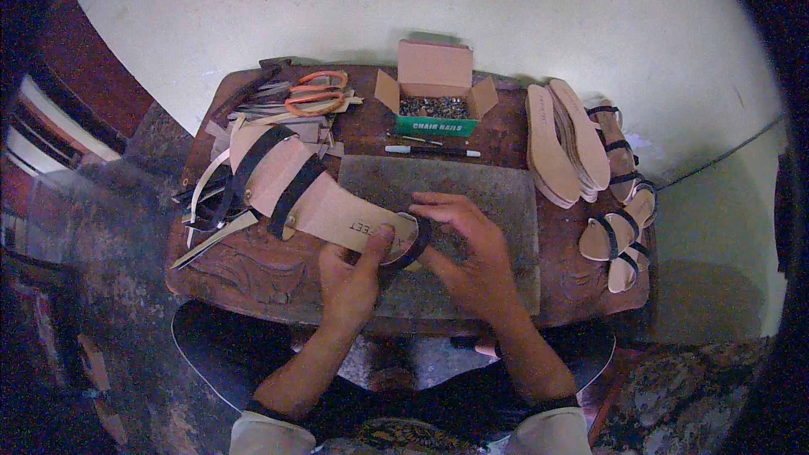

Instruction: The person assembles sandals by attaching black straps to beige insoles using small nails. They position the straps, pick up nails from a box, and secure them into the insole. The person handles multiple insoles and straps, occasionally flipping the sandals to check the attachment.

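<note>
A beige sandal (337,209) lies slantwise over the left part of the work board, its toe end far left and its heel near the middle. Two wide black straps cross it, and a dark strap (413,246) loops around the heel. My left hand (350,285) grips the heel part, thumb pressed on the insole and the other fingers hidden beneath. Beside the heel loop, my right hand (474,254) has its fingers stretched and apart; the fingertips are at the loop, and I cannot tell whether they touch it.
An open box of nails (434,125) stands at the back, with a pen (432,152) before it. Orange-handled scissors (316,103) rest on strips at back left. Stacked beige soles (566,139) and strapped sandals (615,234) lie at right. A grey board (497,194) covers the table's middle.
</note>
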{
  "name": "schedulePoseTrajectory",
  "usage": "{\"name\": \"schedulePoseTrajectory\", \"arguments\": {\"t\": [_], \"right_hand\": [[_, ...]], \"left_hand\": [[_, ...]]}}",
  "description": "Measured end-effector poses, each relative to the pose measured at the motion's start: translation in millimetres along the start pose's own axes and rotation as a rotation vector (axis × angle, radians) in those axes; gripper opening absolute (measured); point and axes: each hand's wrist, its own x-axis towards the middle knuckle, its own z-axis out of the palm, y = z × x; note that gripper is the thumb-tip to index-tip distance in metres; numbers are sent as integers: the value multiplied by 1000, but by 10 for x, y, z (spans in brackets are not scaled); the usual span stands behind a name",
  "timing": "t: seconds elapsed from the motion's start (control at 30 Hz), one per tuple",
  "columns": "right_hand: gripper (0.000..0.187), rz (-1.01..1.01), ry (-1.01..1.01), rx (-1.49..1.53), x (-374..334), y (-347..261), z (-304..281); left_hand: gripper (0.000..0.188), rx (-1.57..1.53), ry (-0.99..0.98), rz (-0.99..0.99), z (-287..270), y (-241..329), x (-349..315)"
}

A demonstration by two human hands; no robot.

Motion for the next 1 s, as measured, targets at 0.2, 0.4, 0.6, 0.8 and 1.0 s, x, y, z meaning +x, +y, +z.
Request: {"name": "schedulePoseTrajectory", "arguments": {"t": [0.2, 0.4, 0.6, 0.8, 1.0], "right_hand": [[23, 227, -31, 259, -32, 156, 82], [22, 272, -17, 301, -28, 170, 123], [24, 330, -70, 399, -17, 244, 37], [25, 313, -158, 474, -9, 254, -42], [22, 113, -41, 116, -4, 205, -21]], "left_hand": [[25, 42, 40, 11, 7, -31, -28], [24, 56, 9, 24, 39, -44, -51], [23, 99, -102, -4, -14, 9, 10], [30, -97, -192, -75, -113, -35, 75], [29, 11, -116, -47, -73, -26, 67]]}}
